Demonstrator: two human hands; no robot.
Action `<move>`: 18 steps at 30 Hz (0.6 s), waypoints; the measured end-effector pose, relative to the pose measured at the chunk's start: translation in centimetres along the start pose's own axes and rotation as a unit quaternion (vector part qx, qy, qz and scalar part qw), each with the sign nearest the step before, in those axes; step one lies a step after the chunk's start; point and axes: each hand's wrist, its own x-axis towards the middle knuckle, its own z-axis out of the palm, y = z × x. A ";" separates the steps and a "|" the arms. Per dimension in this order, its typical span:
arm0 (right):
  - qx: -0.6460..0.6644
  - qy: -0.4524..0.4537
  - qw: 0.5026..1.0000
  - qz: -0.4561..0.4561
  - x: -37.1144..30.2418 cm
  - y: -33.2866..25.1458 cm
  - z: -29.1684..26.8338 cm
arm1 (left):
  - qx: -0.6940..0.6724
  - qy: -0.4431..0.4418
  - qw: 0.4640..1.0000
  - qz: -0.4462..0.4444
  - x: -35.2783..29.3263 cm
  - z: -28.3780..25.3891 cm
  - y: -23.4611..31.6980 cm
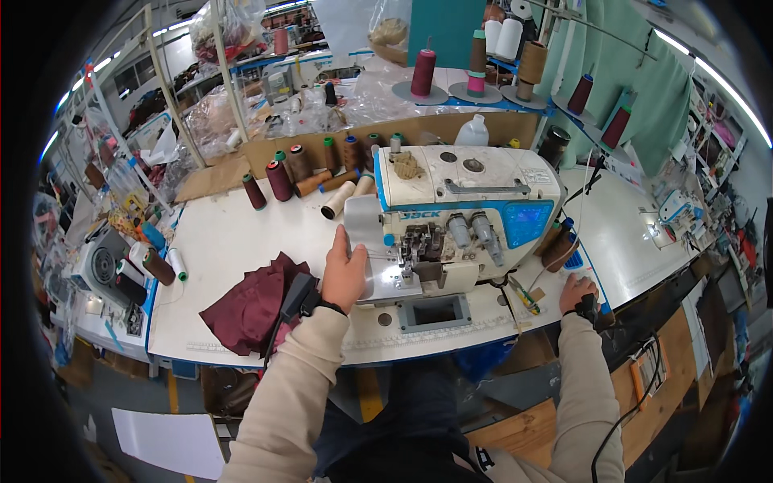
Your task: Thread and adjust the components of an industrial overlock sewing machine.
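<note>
A white and blue overlock sewing machine (467, 189) stands on the white table in front of me. My left hand (344, 272) is at the left end of its metal bed plate (382, 278), index finger and thumb apart, with nothing visible in it. Left of that hand lies a crumpled heap of maroon fabric (250, 304), partly behind a black device strapped at my wrist. To the right of the machine, my right hand (576, 291) rests on the tabletop near its right edge, fingers extended and loosely spread. Close by lie yellow-handled thread snips (525, 298).
Several thread cones, including a maroon one (279, 181), line the back left of the table (221, 233). Further cones, such as a tall maroon one (423, 74), stand on a rack behind the machine. A white bottle (473, 131) sits behind it. Another machine (105, 266) is at the left.
</note>
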 end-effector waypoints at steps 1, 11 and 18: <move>-0.001 0.002 1.000 0.001 0.1 0.1 -0.1 | -0.007 -0.011 0.999 -0.039 -0.2 0.0 0.7; -0.005 -0.013 1.000 0.005 -0.2 -0.1 -1.1 | 0.104 -0.036 0.988 -0.104 -3.1 -3.8 1.7; 0.000 -0.034 0.999 0.006 -0.5 -0.3 -1.4 | 0.415 -0.167 0.891 0.079 -0.4 -5.2 5.8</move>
